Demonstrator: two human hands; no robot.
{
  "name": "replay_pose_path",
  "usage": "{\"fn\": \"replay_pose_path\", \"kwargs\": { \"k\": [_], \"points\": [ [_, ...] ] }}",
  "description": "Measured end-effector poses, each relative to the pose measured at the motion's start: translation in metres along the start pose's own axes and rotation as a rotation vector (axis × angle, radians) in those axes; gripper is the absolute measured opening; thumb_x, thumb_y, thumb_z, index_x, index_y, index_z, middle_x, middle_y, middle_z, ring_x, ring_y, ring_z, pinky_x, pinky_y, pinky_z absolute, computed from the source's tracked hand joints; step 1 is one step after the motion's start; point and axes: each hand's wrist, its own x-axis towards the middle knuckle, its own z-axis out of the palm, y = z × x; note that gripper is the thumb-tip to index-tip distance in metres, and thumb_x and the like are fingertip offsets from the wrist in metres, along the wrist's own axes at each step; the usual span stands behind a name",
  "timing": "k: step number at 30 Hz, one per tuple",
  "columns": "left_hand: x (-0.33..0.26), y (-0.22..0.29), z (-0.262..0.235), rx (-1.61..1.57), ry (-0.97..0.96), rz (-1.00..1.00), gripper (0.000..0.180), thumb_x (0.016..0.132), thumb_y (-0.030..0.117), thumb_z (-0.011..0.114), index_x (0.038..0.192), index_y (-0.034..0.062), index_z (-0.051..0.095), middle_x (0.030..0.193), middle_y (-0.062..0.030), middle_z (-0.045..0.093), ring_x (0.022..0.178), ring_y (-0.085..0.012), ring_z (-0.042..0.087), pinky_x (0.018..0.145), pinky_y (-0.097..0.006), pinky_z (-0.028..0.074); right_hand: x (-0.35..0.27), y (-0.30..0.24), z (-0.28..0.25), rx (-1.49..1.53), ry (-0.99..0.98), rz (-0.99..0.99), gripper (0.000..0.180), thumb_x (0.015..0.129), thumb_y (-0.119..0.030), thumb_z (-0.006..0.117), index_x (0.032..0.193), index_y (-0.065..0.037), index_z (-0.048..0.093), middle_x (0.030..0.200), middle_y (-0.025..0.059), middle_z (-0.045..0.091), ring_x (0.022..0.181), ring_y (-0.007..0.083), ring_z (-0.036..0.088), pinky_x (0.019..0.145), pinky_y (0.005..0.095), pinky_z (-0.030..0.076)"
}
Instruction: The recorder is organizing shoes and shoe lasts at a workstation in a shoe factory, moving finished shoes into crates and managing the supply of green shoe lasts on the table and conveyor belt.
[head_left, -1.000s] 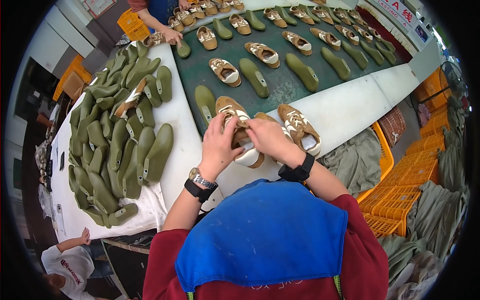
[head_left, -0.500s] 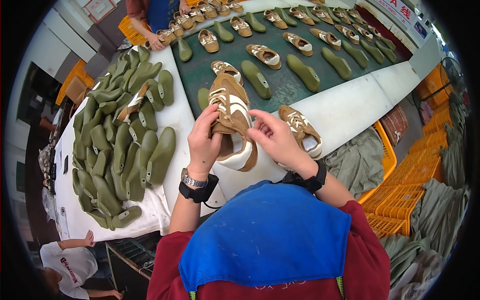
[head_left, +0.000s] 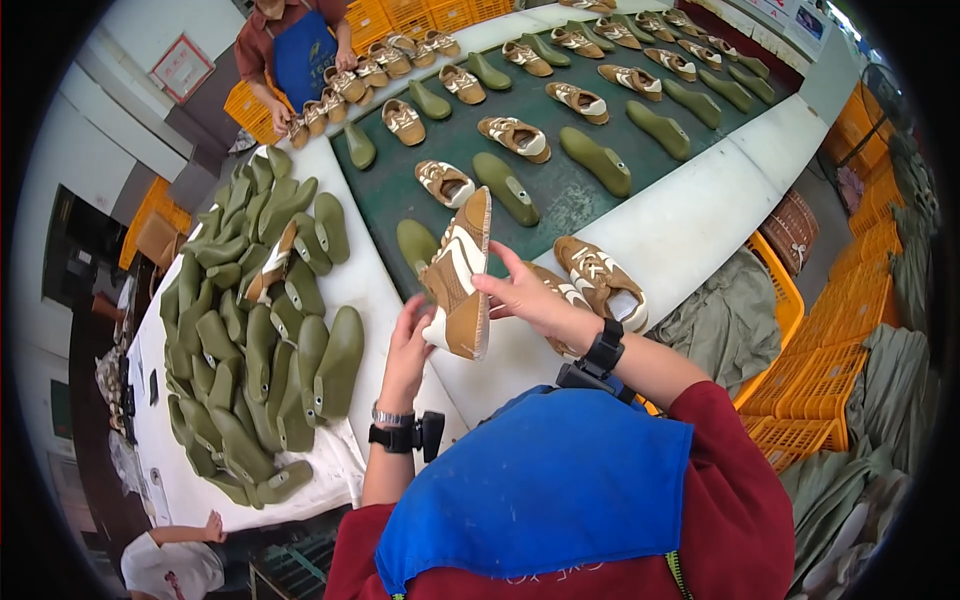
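A brown sneaker point(head_left: 462, 270) with white stripes is up over the near edge of the work table, tilted on its side so the sole edge faces right. My right hand point(head_left: 530, 298) grips it at the sole side, thumb and fingers on the edge. Around the white heel my left hand point(head_left: 404, 350) is closed, its fingertips slightly blurred and partly behind the shoe. Beside my right hand, another pair of brown sneakers point(head_left: 603, 280) lies on the white tabletop, one partly hidden by my wrist.
Green shoe lasts point(head_left: 240, 350) are heaped on the left table. More lasts and sneakers stand in rows on a green conveyor belt point(head_left: 400, 170). A co-worker point(head_left: 290, 60) handles shoes at the far left. Orange crates point(head_left: 800, 400) and grey cloth point(head_left: 720, 310) are at the right.
The sneaker has been turned from upper-side up onto its side. My left hand has moved down to its heel and my right hand onto the sole edge. The view has shifted slightly.
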Motion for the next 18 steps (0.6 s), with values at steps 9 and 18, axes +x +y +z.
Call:
{"fn": "replay_pose_path", "kwargs": {
  "k": [9, 18],
  "points": [
    [-0.003, 0.003, -0.014, -0.182, -0.035, -0.216, 0.028, 0.084, 0.014, 0.062, 0.107, 0.0024, 0.051, 0.099, -0.0011, 0.054, 0.085, -0.0094, 0.056, 0.082, -0.026, 0.05, 0.008, 0.014, -0.015, -0.242, 0.025, -0.045, 0.071, 0.087, -0.025, 0.057, 0.141, -0.012, 0.013, 0.101, 0.0104, 0.059, 0.091, 0.0139, 0.055, 0.075, 0.0287, 0.046],
    [0.122, 0.003, -0.114, 0.996, 0.352, 0.158, 0.034, 0.075, 0.024, 0.067, 0.099, 0.0016, 0.059, 0.095, -0.0182, 0.061, 0.087, -0.0328, 0.058, 0.074, -0.039, 0.046, -0.038, -0.001, -0.09, -0.324, 0.308, -0.152, 0.031, 0.086, -0.007, 0.055, 0.115, 0.004, 0.049, 0.094, 0.0068, 0.06, 0.083, 0.0105, 0.058, 0.073, 0.0225, 0.047]
  ]
}}
